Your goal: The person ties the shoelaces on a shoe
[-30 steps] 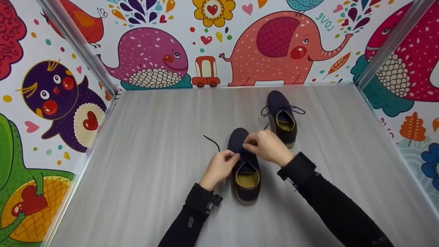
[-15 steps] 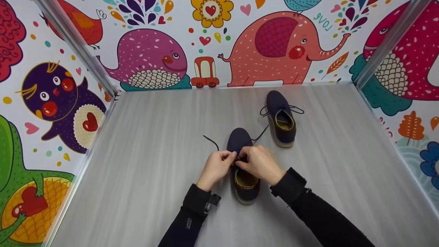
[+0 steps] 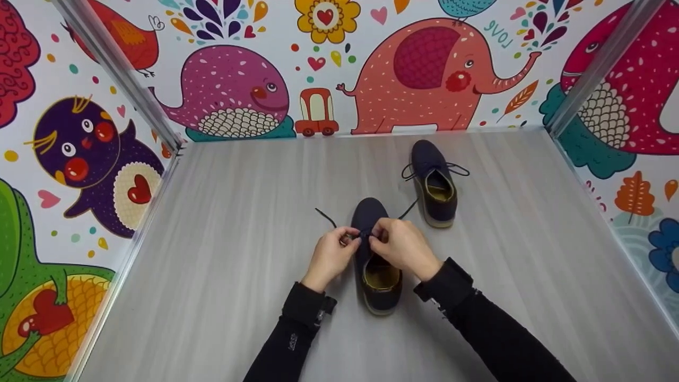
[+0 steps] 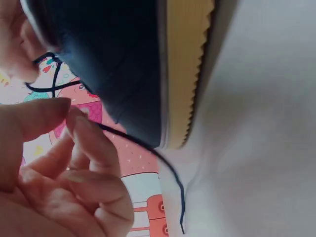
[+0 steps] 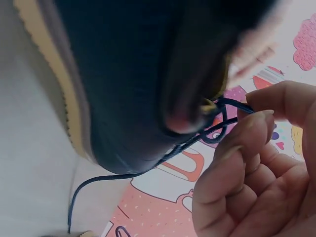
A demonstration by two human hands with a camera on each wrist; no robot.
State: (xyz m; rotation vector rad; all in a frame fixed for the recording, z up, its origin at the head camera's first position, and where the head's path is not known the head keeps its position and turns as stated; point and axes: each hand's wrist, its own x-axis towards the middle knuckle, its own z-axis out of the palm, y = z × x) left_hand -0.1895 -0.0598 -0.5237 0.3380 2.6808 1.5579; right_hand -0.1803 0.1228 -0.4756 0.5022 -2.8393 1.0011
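Note:
A dark navy shoe [image 3: 370, 211] with a tan sole and yellowish lining stands on the floor, toe pointing away from me. Over its tongue, both hands meet at the dark shoelace [image 4: 170, 165]. My left hand [image 3: 330, 255], at the shoe's left side, pinches the lace between thumb and forefinger; a free end trails beyond the fingers. On the other side, my right hand [image 3: 406, 246] pinches a loop of lace [image 5: 239, 103] with thumb and fingertips. In the right wrist view another lace end hangs past the toe. The knot area is partly covered by the fingers in the head view.
A matching shoe [image 3: 428, 159], its lace tied in a bow, stands farther back to the right. The pale grey floor [image 3: 238, 212] is bordered by walls [image 3: 318, 69] printed with cartoon animals, with metal posts [image 3: 604, 63] at the corners.
The right hand has come down and left from beside the toe to the laces, closing on the lace. Lately both hands have shifted slightly, with a small gap opening between them.

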